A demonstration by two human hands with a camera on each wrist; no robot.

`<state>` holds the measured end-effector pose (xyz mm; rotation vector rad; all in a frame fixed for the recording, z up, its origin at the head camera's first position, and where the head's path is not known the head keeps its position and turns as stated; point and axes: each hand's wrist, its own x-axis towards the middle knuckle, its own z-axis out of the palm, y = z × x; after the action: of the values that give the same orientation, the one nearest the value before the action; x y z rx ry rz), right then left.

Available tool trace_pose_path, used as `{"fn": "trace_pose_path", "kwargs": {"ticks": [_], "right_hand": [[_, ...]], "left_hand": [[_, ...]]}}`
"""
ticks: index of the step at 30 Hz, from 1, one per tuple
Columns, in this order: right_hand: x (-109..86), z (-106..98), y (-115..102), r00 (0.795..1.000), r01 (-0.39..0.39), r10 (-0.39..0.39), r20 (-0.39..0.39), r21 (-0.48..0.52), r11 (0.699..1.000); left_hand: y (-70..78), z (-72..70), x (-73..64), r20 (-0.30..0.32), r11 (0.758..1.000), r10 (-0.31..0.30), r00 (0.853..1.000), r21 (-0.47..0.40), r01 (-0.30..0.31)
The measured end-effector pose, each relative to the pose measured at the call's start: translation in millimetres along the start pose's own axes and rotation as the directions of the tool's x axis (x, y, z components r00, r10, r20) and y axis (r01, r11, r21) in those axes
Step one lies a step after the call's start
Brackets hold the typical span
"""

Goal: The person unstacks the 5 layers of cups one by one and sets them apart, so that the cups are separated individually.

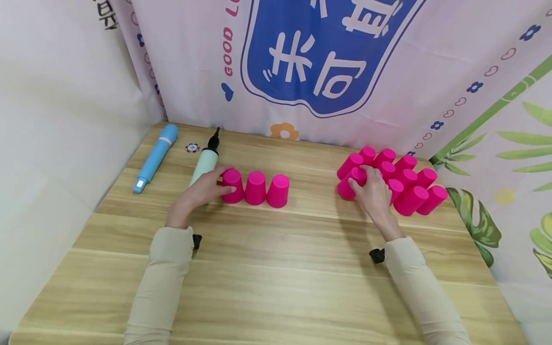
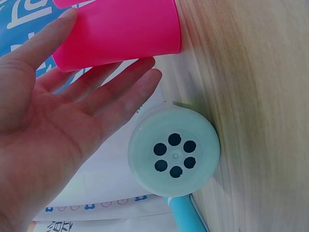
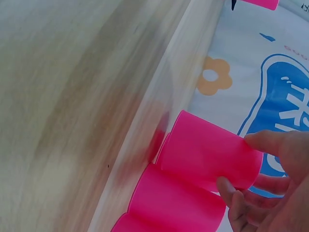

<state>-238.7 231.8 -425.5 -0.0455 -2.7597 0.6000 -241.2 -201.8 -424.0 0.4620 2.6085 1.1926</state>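
Three pink cups stand upside down in a row on the table. My left hand (image 1: 204, 187) is at the leftmost pink cup (image 1: 233, 187), thumb in front and fingers behind. In the left wrist view those fingers are extended alongside the cup (image 2: 120, 34). At the right, my right hand (image 1: 374, 191) grips the front-left cup (image 1: 346, 189) of a cluster of upturned pink cups. The right wrist view shows thumb and fingers around the closed end of this cup (image 3: 207, 152), which stands against its neighbour (image 3: 174, 198).
Beside my left hand lies a mint hand pump (image 1: 206, 163) with a black nozzle. A blue wand-like tool (image 1: 155, 158) and a poker chip (image 1: 192, 147) lie further left. More pink cups (image 1: 411, 200) crowd the right side. A printed curtain (image 1: 194, 96) hangs behind the wooden table (image 1: 276, 282).
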Motion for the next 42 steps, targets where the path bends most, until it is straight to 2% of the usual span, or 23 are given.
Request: {"fn": "trace_pose_path", "kwargs": {"ticks": [13,16,18,19,21,24,26,29,31,33,36,38,42], "right_hand": [[3.9,5,3,0.999,-0.018,0.018,0.032,0.014,1.000],[0.6,3,0,1.000,0.012,-0.012,-0.026,0.003,1.000],[-2.4,2,-6,0.992,0.069,-0.068,-0.103,0.004,0.998],[-3.8,1,-11,0.983,0.112,-0.109,-0.146,0.010,0.994],[-6.2,2,-25,0.953,0.225,-0.210,-0.221,0.044,0.973],[-9.1,10,-50,0.894,0.403,-0.362,-0.264,0.122,0.907],[-12.6,20,-68,0.865,0.476,-0.424,-0.268,0.177,0.861],[-18.3,36,-94,0.848,0.522,-0.468,-0.248,0.238,0.819],[-21.3,46,-111,0.853,0.521,-0.487,-0.188,0.254,0.815],[-23.1,55,-124,0.857,0.513,-0.505,-0.101,0.257,0.819],[-25.3,66,-136,0.860,0.495,-0.511,0.016,0.218,0.841],[-27.4,72,-139,0.862,0.487,-0.504,0.046,0.197,0.851],[-30.5,76,-140,0.863,0.487,-0.504,0.043,0.197,0.851]], "left_hand": [[0.0,-0.5,0.8,-0.006,1.000,0.001,1.000,0.003,-0.001],[0.5,-1.5,0.9,-0.005,1.000,0.000,1.000,0.002,0.000],[0.5,-2.1,0.8,-0.005,1.000,0.001,1.000,0.002,-0.001],[0.5,-2.6,0.6,-0.006,1.000,-0.001,1.000,0.001,0.001],[-0.3,-3.6,0.3,-0.008,1.000,-0.007,1.000,-0.003,0.007],[-2.1,-4.8,-0.7,-0.012,1.000,-0.010,1.000,-0.005,0.010],[-3.3,-4.7,-1.4,-0.012,1.000,-0.009,1.000,-0.003,0.009],[-4.2,-3.1,-2.4,-0.011,1.000,-0.011,1.000,0.003,0.011],[-4.4,-1.7,-2.6,-0.012,1.000,-0.012,1.000,0.003,0.012],[-4.0,-0.6,-2.3,-0.013,1.000,-0.015,1.000,0.003,0.015],[-2.2,0.5,-1.1,-0.010,1.000,-0.011,1.000,-0.005,0.011],[-1.4,1.0,0.1,-0.009,1.000,-0.009,1.000,-0.008,0.009],[-1.5,0.9,1.2,-0.016,1.000,-0.003,1.000,-0.001,0.003]]}}
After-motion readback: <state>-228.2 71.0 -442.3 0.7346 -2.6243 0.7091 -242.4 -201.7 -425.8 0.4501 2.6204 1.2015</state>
